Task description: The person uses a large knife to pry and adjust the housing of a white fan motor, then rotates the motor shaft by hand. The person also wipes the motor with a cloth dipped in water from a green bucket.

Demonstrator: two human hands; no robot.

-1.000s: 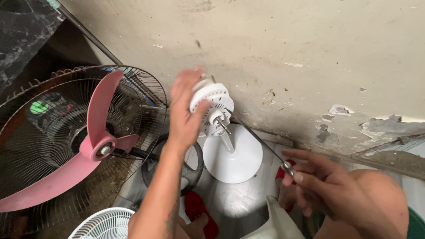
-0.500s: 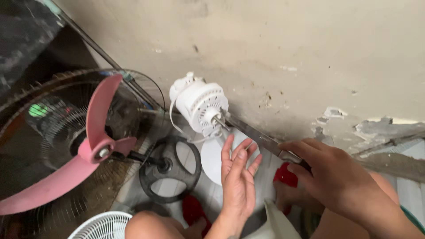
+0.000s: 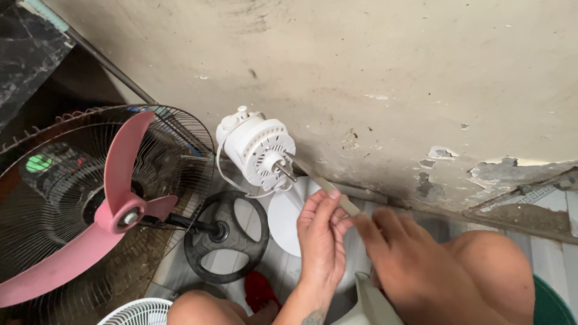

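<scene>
A white fan motor [image 3: 259, 147] with a bare metal shaft stands on a white round base [image 3: 282, 216] against the wall. A long screwdriver [image 3: 322, 182] points up at the motor's front. My left hand [image 3: 322, 241] pinches the shaft of the tool between fingertips and thumb. Just right of it, my right hand [image 3: 409, 268] closes around the tool's lower end, hiding the handle.
A pink-bladed fan [image 3: 120, 204] in a black wire guard [image 3: 180, 141] stands left, on a black round base [image 3: 226, 241]. A white grille [image 3: 135, 313] and a red object [image 3: 259, 289] lie near my knees. The cracked wall [image 3: 391, 78] is behind; a green rim [image 3: 551, 307] is lower right.
My left hand left the motor, dropped down open, then came up and took hold of the screwdriver's shaft. The right hand slid left along the tool.
</scene>
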